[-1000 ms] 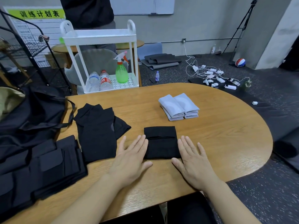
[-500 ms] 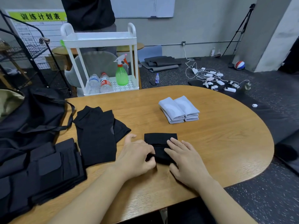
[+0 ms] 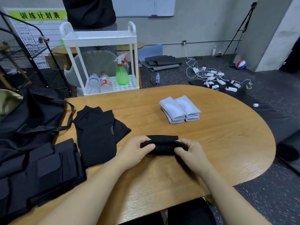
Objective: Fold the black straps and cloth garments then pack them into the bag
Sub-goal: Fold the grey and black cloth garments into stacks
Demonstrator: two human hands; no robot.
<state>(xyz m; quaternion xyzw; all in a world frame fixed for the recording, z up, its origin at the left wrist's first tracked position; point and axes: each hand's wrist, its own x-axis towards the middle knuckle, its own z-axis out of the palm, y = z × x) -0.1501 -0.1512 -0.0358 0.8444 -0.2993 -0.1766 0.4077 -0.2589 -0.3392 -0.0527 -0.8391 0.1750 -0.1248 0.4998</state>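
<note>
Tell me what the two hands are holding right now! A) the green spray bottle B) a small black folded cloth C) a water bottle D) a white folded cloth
B: the left hand and the right hand each pinch an end of the small black folded cloth just above the table, while the white folded cloths lie untouched farther back.

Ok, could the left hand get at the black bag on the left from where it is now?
Probably yes, once it lets go. The left hand grips the folded black cloth together with the right hand; only flat black garments lie between it and the black bag.
</note>
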